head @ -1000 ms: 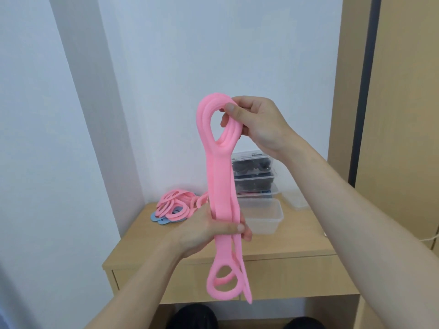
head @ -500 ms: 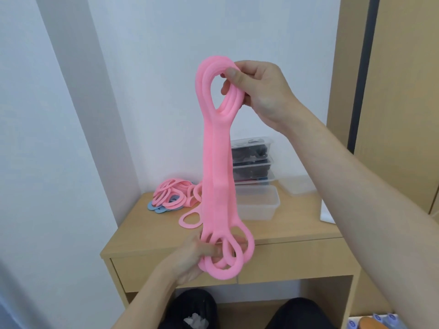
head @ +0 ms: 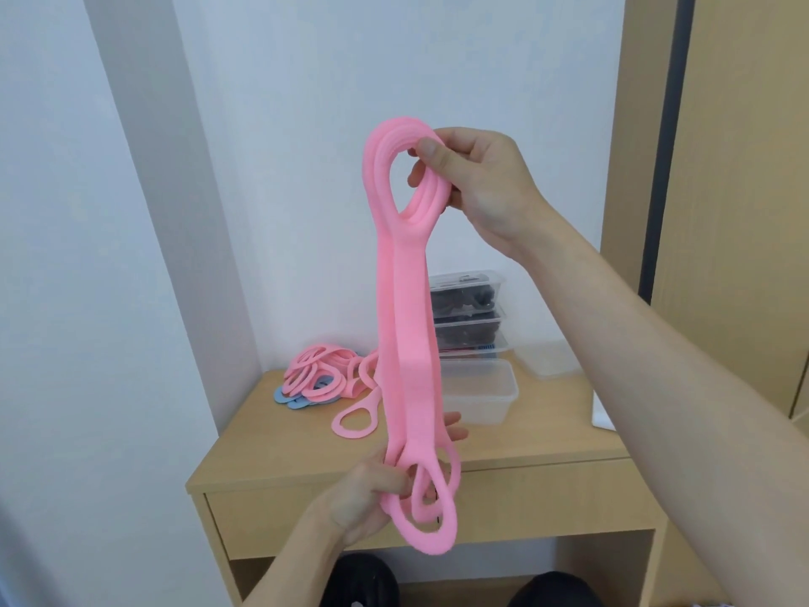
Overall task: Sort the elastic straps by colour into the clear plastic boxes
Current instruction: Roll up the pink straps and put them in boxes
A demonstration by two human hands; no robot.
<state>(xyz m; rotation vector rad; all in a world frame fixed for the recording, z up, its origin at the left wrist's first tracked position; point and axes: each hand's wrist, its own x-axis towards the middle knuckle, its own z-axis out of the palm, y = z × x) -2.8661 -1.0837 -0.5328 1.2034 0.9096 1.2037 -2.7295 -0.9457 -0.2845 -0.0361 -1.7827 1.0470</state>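
A bundle of pink elastic straps (head: pixel 405 326) hangs upright in front of me, above the wooden desk (head: pixel 306 449). My right hand (head: pixel 477 186) pinches the top loops. My left hand (head: pixel 372 497) grips the bottom loops near the desk's front edge. A pile of pink straps (head: pixel 321 374) with blue ones (head: pixel 289 398) under it lies at the desk's back left. One pink loop (head: pixel 354 420) trails out of the pile. An open clear plastic box (head: pixel 481 392) stands empty behind the bundle.
Three lidded clear boxes (head: pixel 466 317) with dark straps are stacked against the white wall. A loose clear lid or box (head: pixel 547 359) lies at the back right. A wooden wardrobe (head: pixel 740 168) stands to the right. My knees in black show under the desk.
My left hand slid down the bundle from its middle to the bottom loops and gathered them. My right hand kept hold of the top loops.
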